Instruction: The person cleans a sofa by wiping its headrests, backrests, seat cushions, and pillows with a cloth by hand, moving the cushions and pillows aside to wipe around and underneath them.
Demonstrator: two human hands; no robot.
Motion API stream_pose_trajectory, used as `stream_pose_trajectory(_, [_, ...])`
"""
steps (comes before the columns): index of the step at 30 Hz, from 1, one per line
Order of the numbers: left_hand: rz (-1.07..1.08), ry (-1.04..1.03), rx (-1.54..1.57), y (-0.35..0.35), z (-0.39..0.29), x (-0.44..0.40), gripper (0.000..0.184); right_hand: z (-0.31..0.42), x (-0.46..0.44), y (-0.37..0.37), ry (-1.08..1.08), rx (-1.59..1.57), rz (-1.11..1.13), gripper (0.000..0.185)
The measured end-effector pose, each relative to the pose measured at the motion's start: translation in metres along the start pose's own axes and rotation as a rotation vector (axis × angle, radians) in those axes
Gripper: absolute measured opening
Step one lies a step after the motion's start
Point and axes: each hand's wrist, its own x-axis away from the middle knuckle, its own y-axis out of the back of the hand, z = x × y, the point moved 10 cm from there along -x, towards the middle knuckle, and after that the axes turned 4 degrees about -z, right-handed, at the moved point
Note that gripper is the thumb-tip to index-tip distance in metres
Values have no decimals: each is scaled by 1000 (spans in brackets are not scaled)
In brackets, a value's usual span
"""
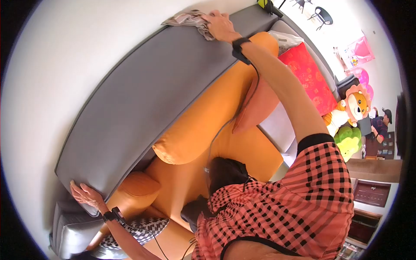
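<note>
My right hand (pixel 222 27) is closed on a striped grey-beige cloth (pixel 190 19), pressed to the top of the grey sofa backrest (pixel 130 82) near its far end. At the near end of the same backrest, my left hand (pixel 89 197) lies with its fingers stretched out over the corner, holding nothing. Each wrist wears a black band with a cable. An orange bolster (pixel 203 117) lies along the base of the backrest, above the orange seat (pixel 184 186).
A pink cushion (pixel 259 106), a red patterned cushion (pixel 310 78) and a lion plush (pixel 353 106) lie along the sofa. A black-and-white patterned cushion (pixel 145 227) is beside my left forearm. The white wall (pixel 78 43) runs behind the backrest. Another person (pixel 381 123) is in the background.
</note>
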Motion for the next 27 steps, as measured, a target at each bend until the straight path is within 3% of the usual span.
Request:
stream_pose_trajectory(5, [-45,-9,-34,2,15,9,49,32,69,37,56,92,-149,40])
stream_pose_trajectory(9, [-68,-28,25,10,-15,1,45,85,124,71,170,49,-279,40])
stream_pose_trajectory(12, [-73,-14,12,13,-17,1,44,154,158,79,199,-146,-162,43])
stream_pose_trajectory(16, [-64,21,-12,17,-25,-1,43,296,205,93,535,-339,-226,43])
stream_pose_trajectory(22, [-80,51,77,17,-22,-2,42,492,263,81,763,-460,-136,46])
stream_pose_trajectory(25, [-97,34,112,12,-15,-1,42,543,271,85,819,-444,-74,45])
stream_pose_trajectory(27, [-78,40,116,9,-12,1,42,533,259,88,834,-763,34,43])
